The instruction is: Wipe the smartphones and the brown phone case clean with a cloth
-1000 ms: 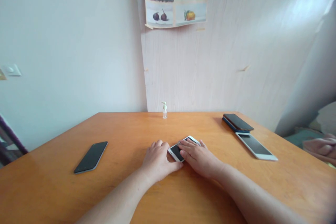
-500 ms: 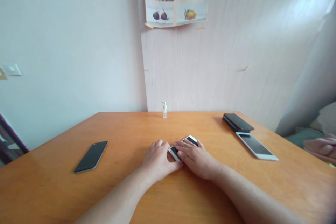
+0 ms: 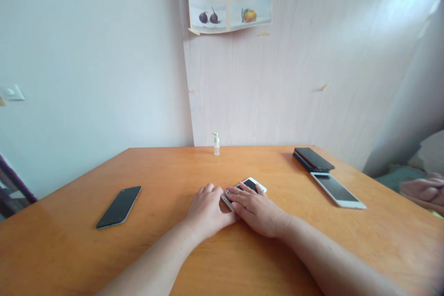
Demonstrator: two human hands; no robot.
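A white smartphone point(image 3: 250, 183) with a dark screen lies aslant on the table between my hands. My left hand point(image 3: 207, 206) holds its near-left end, with the thumb on the near side and the bent fingers on the far side. Across the screen lies my right hand point(image 3: 255, 208), its fingers stretched out flat and covering much of the glass. A small shiny patch shows by the right fingertips; I cannot make out what it is.
A dark phone point(image 3: 119, 207) lies on the left of the wooden table point(image 3: 166, 166). At the right are a white phone point(image 3: 338, 190) and a stack of dark phones point(image 3: 314, 158). A small pump bottle point(image 3: 217, 144) stands near the back edge. Another person's hands point(image 3: 423, 190) show far right.
My right hand has slid a little left along the screen, baring more of the phone's far end. My left hand keeps its place on the phone. The whole view has shifted slightly.
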